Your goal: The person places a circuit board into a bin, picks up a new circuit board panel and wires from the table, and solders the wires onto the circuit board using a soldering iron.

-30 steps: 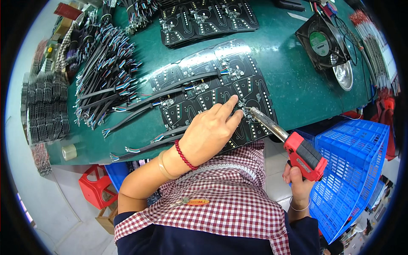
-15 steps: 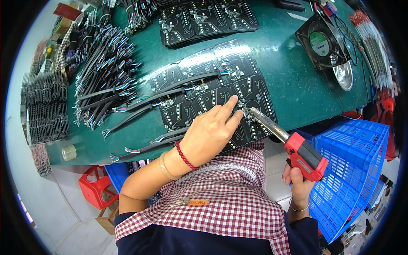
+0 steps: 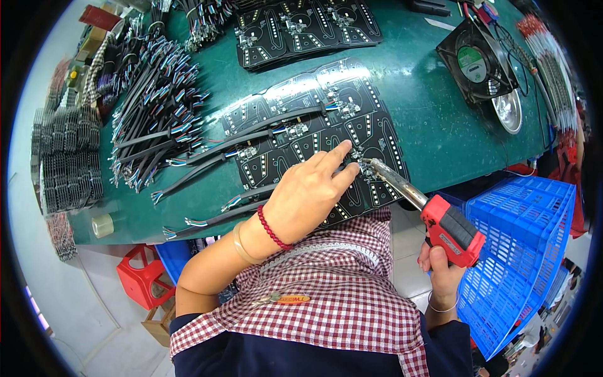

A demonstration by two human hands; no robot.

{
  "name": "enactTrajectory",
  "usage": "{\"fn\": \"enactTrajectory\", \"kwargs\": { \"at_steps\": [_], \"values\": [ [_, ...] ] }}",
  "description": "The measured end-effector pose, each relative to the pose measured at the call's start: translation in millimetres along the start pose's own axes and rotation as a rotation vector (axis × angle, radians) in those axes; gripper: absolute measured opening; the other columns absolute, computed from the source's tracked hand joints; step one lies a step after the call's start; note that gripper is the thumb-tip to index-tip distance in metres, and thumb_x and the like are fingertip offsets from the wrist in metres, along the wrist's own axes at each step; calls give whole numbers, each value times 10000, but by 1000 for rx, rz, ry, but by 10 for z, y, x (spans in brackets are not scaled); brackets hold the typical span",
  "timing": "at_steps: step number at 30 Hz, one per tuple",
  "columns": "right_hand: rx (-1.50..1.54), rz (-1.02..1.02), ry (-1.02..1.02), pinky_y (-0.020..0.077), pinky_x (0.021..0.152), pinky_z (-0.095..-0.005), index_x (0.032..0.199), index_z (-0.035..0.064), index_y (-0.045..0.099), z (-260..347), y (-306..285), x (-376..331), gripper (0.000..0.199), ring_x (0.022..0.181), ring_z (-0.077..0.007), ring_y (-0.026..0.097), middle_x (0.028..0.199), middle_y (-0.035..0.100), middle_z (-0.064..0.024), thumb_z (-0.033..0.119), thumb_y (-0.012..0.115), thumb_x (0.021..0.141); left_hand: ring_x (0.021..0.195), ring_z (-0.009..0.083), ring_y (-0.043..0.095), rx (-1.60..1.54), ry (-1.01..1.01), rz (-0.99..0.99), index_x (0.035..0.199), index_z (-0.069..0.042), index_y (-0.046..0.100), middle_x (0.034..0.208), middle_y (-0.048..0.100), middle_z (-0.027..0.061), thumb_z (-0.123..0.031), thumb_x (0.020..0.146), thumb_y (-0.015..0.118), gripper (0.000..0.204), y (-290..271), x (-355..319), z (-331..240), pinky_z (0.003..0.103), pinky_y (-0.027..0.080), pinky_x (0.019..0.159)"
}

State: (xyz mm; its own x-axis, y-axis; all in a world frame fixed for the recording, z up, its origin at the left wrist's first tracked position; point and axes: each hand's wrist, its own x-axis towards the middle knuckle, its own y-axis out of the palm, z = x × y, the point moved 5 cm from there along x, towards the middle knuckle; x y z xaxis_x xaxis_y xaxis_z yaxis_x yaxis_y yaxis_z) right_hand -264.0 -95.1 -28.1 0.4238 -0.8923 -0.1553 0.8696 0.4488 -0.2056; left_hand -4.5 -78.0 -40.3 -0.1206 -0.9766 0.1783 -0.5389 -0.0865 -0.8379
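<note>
My right hand grips the handle of a red and black soldering gun. Its metal tip meets the near right part of a black circuit board panel. My left hand lies across the panel's near side, index finger and thumb reaching to the same spot beside the tip. A black flat cable with bared coloured wire ends runs beneath this hand; its far end is hidden, and the fingers seem to hold it there. Farther back, more black cables lie over the panel, their ends at its metal connectors.
A heap of black cables covers the table's left side, near a tape roll. More circuit boards are stacked at the back. A fan stands at the right. Blue crates and a red stool flank me below.
My left hand has shifted very slightly, its wrist a little to the left. The soldering gun and my right hand stay practically where they were.
</note>
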Motion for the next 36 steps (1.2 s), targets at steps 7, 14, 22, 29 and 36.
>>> {"fn": "enactTrajectory", "kwargs": {
  "at_steps": [7, 14, 22, 29, 36],
  "values": [
    [-32, 0, -4, 384, 428, -230, 1121, -76, 532, -41, -8, -21, 372, 456, -89, 448, 599, 519, -52, 247, 569, 941, 956, 297, 642, 13, -2, -10, 1089, -49, 638, 1258, 579, 180, 24, 702, 639, 394, -4, 6, -17, 368, 544, 810],
    [-38, -22, 0, 395, 434, -241, 1135, -72, 521, -13, 11, -28, 361, 467, -91, 454, 597, 515, -51, 233, 557, 946, 961, 299, 639, 23, -16, -9, 1083, -43, 638, 1260, 578, 182, 34, 695, 632, 396, 4, 10, -22, 369, 540, 822],
    [-41, -34, -10, 398, 440, -246, 1144, -73, 518, 5, -11, -52, 373, 462, -100, 457, 571, 502, -49, 240, 553, 944, 965, 301, 638, 27, -23, 7, 1085, -48, 644, 1265, 577, 179, 24, 698, 630, 394, -2, 7, -12, 373, 540, 823],
    [-17, -20, 28, 408, 449, -253, 1125, -78, 525, 1, 22, -49, 364, 458, -100, 458, 573, 504, -51, 237, 552, 944, 969, 305, 638, 3, -30, 20, 1085, -54, 647, 1268, 578, 175, 17, 714, 625, 378, 7, 8, -4, 371, 540, 821],
    [-3, -30, -13, 397, 440, -248, 1141, -73, 516, 17, 17, -52, 370, 447, -98, 448, 571, 505, -50, 239, 551, 944, 998, 312, 637, 14, -28, 2, 1084, -56, 647, 1274, 575, 186, 20, 716, 619, 377, 21, -5, -4, 371, 540, 837]
  ]
}}
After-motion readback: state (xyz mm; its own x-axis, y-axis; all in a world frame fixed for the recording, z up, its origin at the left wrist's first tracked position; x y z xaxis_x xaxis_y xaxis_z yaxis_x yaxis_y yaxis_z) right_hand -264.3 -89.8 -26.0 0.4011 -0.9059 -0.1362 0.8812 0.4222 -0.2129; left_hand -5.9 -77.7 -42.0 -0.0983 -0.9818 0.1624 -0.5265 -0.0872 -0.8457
